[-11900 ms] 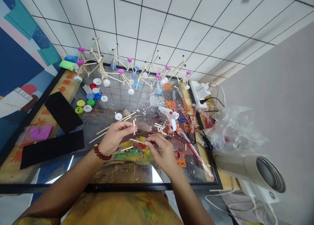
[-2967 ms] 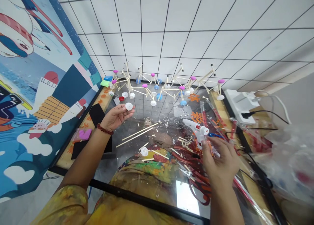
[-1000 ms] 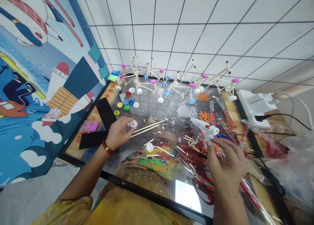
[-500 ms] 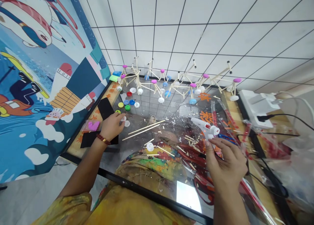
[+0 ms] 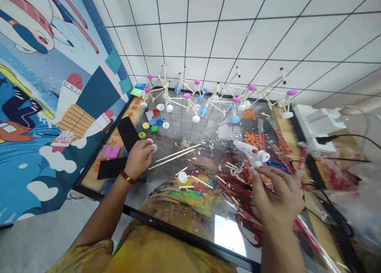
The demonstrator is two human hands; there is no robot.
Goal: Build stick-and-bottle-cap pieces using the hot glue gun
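My left hand (image 5: 139, 158) is closed at the table's left, its fingertips pinching a white bottle cap (image 5: 153, 147); a second white cap touches the fingers just behind. On the right, a white glue gun (image 5: 250, 150) points left over the glass, and my right hand (image 5: 276, 191) grips its handle between thumb and fingers. Two long thin wooden sticks (image 5: 175, 155) lie side by side between my hands. Nearer me, another white cap (image 5: 182, 177) rests beside short stick pieces (image 5: 202, 182).
Stick frames (image 5: 193, 94) with pink tops and cap feet stand along the back. Coloured caps (image 5: 154, 128) and black strips (image 5: 127, 133) lie left. Red-handled pliers (image 5: 238, 189), stick scraps and glue-stick bags (image 5: 276, 134) are right, near a white power strip (image 5: 315, 128).
My left hand has shifted slightly right and down, drawing its fingers closer together around the white cap. My right hand and the glue gun stay nearly in place; the view has tilted a little.
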